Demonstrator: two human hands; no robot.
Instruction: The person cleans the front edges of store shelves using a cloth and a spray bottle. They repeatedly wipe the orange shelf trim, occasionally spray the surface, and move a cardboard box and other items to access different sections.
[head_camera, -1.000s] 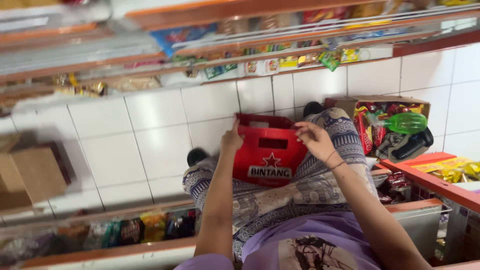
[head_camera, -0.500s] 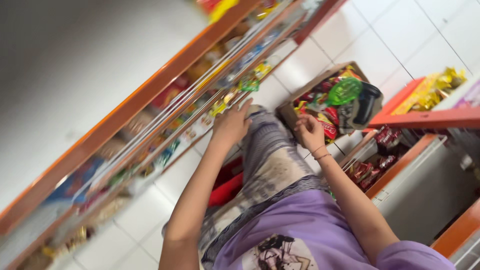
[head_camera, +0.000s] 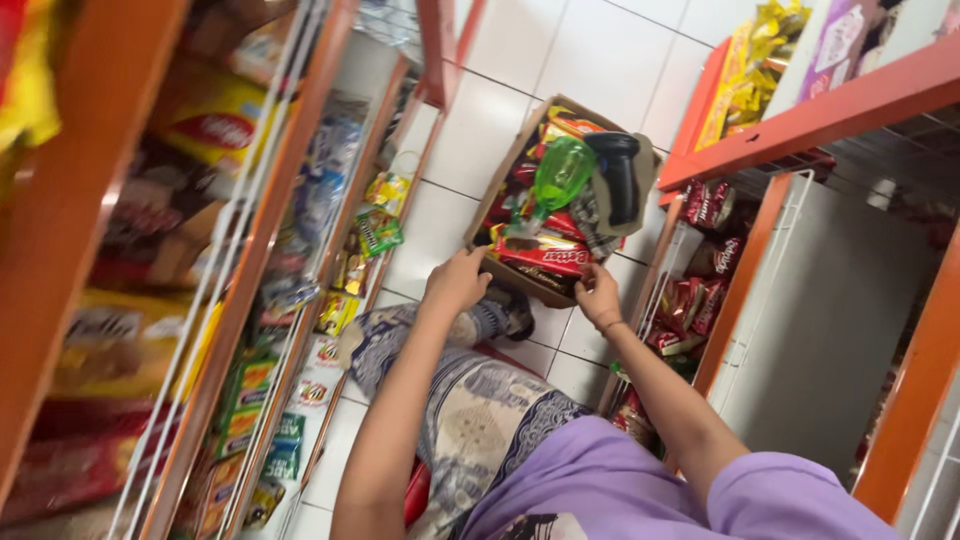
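Cardboard box (head_camera: 500, 275) on floor between shelf racks (head_camera: 250, 250), spray bottle (head_camera: 556, 178) and scanner (head_camera: 620, 175) atop packets (head_camera: 545, 250) inside

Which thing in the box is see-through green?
The green bottle, lying on top of the snack packets in the cardboard box. The scanner beside it is black; the packets are mostly red.

brown box (head_camera: 500, 202), green bottle (head_camera: 562, 172) (translucent), orange shelves (head_camera: 800, 125)

My left hand (head_camera: 457, 282) covers the near corner of the cardboard box (head_camera: 500, 185), and my fingertips there are out of sight. At three o'clock, my right hand (head_camera: 598, 294) hides the box's near edge. The red basket (head_camera: 417, 492) at six o'clock is mostly buried behind my leg. Shelf packets (head_camera: 110, 340) at nine o'clock are blurred.
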